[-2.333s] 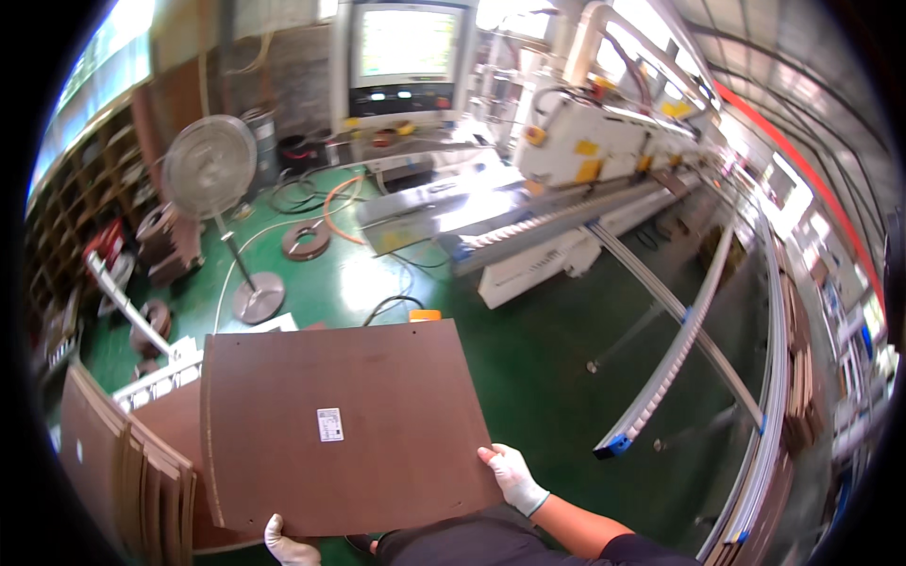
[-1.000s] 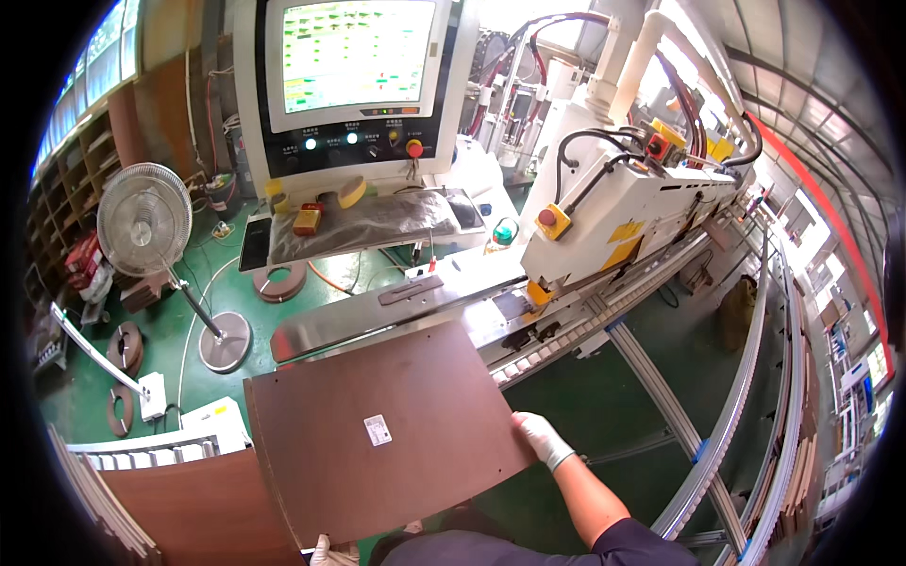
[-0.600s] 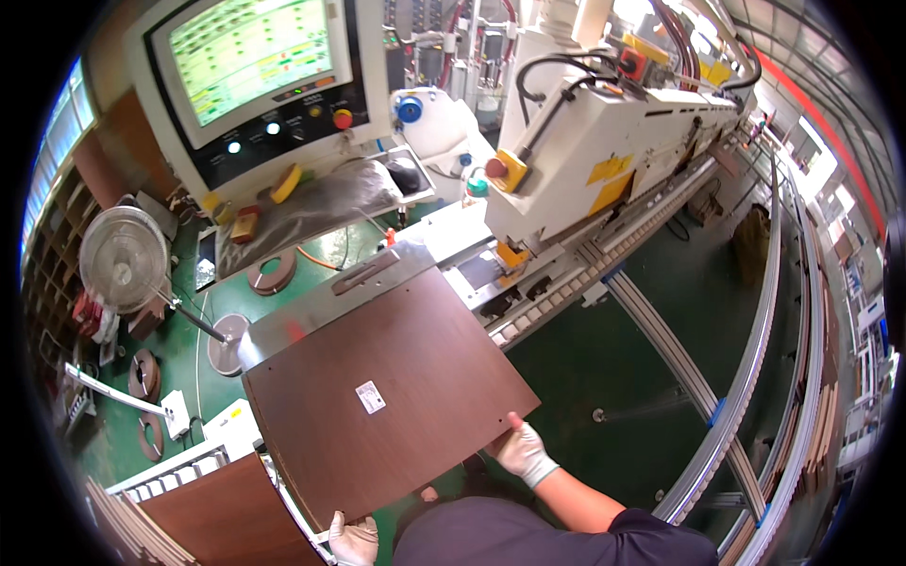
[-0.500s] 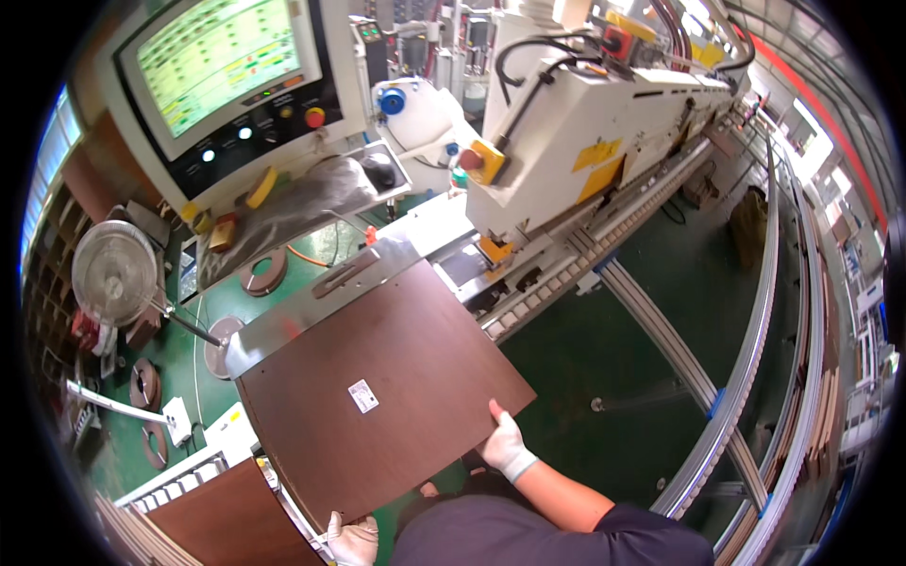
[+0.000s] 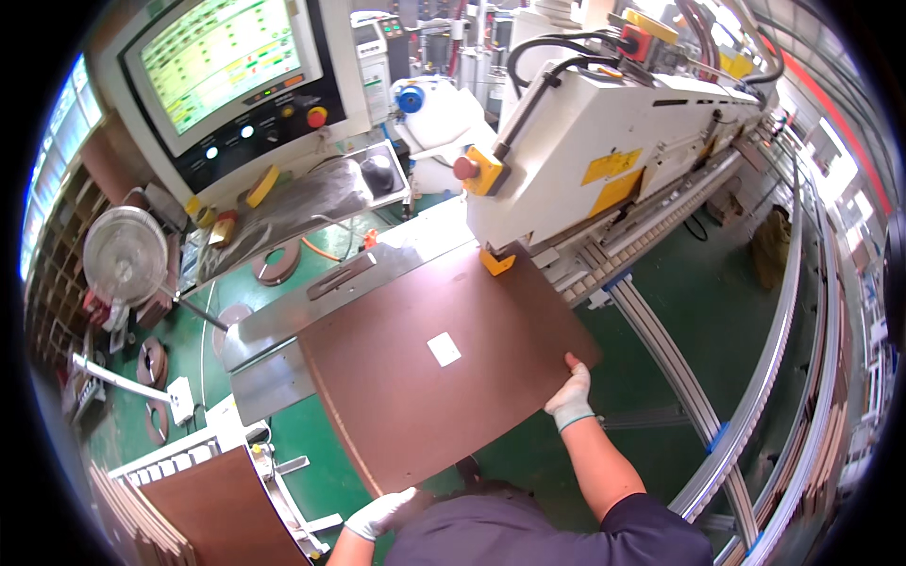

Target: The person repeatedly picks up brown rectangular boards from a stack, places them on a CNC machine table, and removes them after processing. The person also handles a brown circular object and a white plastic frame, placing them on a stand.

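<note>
A flat brown panel [image 5: 415, 377] with a white label [image 5: 444, 349] lies partly on the metal infeed table [image 5: 274, 368] of a long white machine [image 5: 557, 160]. Its far corner reaches beneath a yellow guard piece [image 5: 496, 262] at the machine's mouth. My right hand [image 5: 572, 396], in a fingerless-looking white glove, grips the panel's right edge, thumb on top. At the near left corner my left hand [image 5: 385, 512], also gloved, has its fingers against the panel's edge; the fingertips are partly hidden.
A control screen [image 5: 222, 61] with buttons stands at the far left, above a shelf holding a black mouse [image 5: 377, 174]. A fan [image 5: 125, 255] is at left. Brown panels [image 5: 222, 509] are stacked at lower left. Metal roller rails [image 5: 755, 406] curve along the right.
Both hands have moved the panel forward and to the right. Its far corner is now under the yellow guard piece, and more of the metal table shows at left.
</note>
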`<state>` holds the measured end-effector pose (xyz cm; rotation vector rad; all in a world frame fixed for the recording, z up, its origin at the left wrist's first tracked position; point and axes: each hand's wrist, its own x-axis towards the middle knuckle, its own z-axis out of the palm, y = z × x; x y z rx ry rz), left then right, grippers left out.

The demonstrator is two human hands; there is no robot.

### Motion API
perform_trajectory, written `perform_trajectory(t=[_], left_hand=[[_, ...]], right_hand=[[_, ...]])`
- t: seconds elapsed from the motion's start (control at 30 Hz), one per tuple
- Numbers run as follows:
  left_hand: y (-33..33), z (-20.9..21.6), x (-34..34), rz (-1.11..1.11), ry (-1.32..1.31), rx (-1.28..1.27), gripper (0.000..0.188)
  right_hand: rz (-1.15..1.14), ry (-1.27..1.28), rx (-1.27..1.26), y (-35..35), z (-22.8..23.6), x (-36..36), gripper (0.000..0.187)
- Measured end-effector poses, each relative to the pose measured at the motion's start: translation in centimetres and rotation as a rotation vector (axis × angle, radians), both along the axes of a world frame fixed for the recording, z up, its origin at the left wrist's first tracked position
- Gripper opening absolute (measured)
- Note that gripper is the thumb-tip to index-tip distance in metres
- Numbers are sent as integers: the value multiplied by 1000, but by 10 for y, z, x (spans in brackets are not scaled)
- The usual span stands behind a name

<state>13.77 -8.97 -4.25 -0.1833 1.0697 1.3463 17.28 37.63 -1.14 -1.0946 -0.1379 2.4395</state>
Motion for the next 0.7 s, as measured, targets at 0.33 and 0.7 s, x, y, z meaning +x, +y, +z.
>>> perform_trajectory(t=[0.33, 0.7], left_hand=[[118, 56, -11, -453, 279, 147, 81], [76, 110, -20, -323, 683, 67, 66]], right_hand=[[99, 196, 198, 0, -3, 18, 60], [205, 5, 71, -99, -5, -6, 50]])
